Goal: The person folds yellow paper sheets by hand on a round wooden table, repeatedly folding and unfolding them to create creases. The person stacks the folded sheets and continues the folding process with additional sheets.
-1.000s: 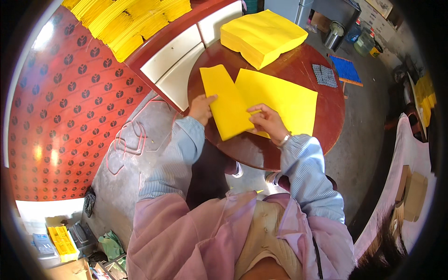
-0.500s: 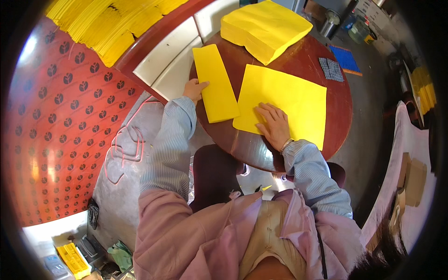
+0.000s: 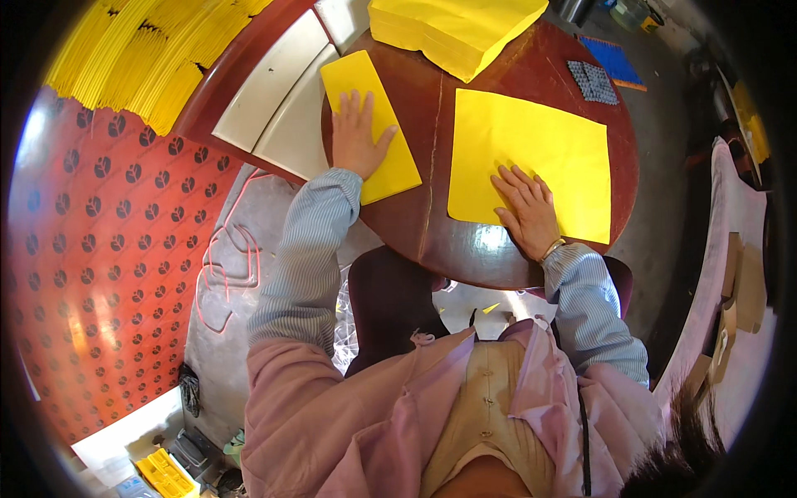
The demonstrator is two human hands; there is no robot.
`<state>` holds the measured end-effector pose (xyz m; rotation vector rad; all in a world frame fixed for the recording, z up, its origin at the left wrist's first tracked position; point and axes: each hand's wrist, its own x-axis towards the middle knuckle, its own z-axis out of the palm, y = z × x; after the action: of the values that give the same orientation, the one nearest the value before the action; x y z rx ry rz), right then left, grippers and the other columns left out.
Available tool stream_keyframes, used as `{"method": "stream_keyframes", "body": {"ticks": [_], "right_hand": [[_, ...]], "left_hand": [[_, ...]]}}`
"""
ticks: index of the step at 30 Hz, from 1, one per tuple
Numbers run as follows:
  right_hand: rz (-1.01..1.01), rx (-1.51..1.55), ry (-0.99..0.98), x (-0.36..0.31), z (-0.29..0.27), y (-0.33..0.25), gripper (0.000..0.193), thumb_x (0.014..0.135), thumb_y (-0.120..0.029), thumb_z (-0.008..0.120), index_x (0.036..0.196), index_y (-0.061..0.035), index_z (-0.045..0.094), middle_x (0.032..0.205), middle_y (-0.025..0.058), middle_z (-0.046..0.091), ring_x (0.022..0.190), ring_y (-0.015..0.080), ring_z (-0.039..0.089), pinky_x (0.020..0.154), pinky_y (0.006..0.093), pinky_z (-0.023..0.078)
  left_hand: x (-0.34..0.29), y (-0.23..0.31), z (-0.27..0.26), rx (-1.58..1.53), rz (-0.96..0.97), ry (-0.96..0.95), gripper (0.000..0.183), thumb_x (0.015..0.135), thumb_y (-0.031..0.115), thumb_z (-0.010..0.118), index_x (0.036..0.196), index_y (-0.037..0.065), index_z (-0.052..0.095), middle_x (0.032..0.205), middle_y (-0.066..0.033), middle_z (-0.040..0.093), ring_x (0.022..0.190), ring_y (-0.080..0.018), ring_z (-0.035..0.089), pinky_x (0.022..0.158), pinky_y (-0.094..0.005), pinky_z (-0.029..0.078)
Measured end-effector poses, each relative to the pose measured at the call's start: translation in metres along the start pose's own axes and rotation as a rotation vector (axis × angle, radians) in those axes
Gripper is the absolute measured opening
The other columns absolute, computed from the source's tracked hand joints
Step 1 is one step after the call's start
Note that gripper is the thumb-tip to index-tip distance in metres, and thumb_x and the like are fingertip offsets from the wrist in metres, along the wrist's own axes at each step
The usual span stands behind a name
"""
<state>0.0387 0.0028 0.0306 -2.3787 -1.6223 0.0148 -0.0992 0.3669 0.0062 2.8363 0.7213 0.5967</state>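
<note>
Now, the layout:
Table: a round dark-red table [image 3: 432, 207], glossy, with a crack running down its middle.
Left hand: the left hand [image 3: 359, 137] lies flat, fingers spread, palm down on the folded yellow sheet [image 3: 369, 124], a long narrow strip that sits at the table's left edge with its far end reaching out over the rim. Nothing is pinched; the hand just presses.
Right hand: the right hand [image 3: 525, 207] is flat too, fingers fanned out on the near left corner of the open yellow sheet [image 3: 531, 158], which lies spread over the right half of the table, close to the near edge.
Stack: a thick stack of yellow sheets [image 3: 457, 29] waits at the far edge, well apart from both hands.
Off the table: a blue pad [image 3: 613, 60] and a grey patterned card [image 3: 591, 81] lie at the far right edge; more yellow paper [image 3: 141, 58] is piled beyond a white ledge [image 3: 278, 91] past the left rim.
Progress, as I read it: one sheet looks fully folded and is parked aside on the left; the second lies unfolded, no crease visible. The tall stack suggests much paper remains untouched.
Unclear: how many layers the folded strip has cannot be told from above.
</note>
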Motion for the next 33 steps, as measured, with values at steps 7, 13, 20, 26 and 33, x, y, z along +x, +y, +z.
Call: {"method": "stream_keyframes", "body": {"ticks": [7,13,20,26,33], "right_hand": [[0.027,0.004,-0.039,0.003,-0.009,-0.008,0.056,0.107,-0.034,0.056,0.16,-0.0195,0.046,0.169,0.005,0.04,0.159,0.0264,0.03,0.131,0.052,0.015],[-0.174,0.272,0.033,0.085,-0.014,-0.031,0.056,0.11,-0.026,0.052,0.164,-0.0156,0.041,0.172,0.0091,0.036,0.16,0.0289,0.029,0.13,0.0561,0.016],[-0.431,0.017,-0.201,0.286,0.063,-0.052,0.063,0.114,-0.046,0.036,0.169,-0.017,0.026,0.178,0.0063,0.022,0.165,0.025,0.016,0.132,0.055,0.01],[-0.419,-0.005,-0.187,0.364,0.099,-0.035,0.067,0.112,-0.051,0.035,0.17,-0.0186,0.025,0.178,0.0024,0.02,0.165,0.0235,0.016,0.131,0.0594,0.009],[-0.395,0.041,0.02,0.347,0.061,-0.045,0.065,0.111,-0.046,0.043,0.167,-0.0155,0.031,0.175,0.01,0.027,0.163,0.0287,0.021,0.13,0.0576,0.016]], "left_hand": [[0.006,0.009,0.02,0.167,0.043,-0.161,0.078,0.108,0.061,0.046,0.168,0.015,0.03,0.175,-0.0184,0.025,0.163,-0.0349,0.018,0.13,-0.0586,0.016],[-0.008,0.024,-0.022,0.003,0.2,-0.082,0.08,0.103,0.047,0.062,0.166,0.007,0.033,0.173,-0.0194,0.028,0.163,-0.0363,0.02,0.13,-0.0575,0.017],[-0.052,0.049,-0.038,-0.126,0.262,-0.262,0.075,0.099,0.048,0.065,0.161,0.009,0.043,0.168,-0.0136,0.041,0.159,-0.0313,0.03,0.129,-0.0563,0.02],[-0.057,0.047,-0.032,-0.173,0.231,-0.27,0.075,0.099,0.044,0.066,0.162,0.013,0.041,0.169,-0.0118,0.039,0.158,-0.0329,0.032,0.128,-0.0576,0.022],[-0.049,0.051,-0.036,-0.135,0.271,-0.246,0.077,0.098,0.043,0.068,0.163,0.012,0.04,0.169,-0.0154,0.039,0.158,-0.0353,0.032,0.128,-0.0605,0.021]]}}
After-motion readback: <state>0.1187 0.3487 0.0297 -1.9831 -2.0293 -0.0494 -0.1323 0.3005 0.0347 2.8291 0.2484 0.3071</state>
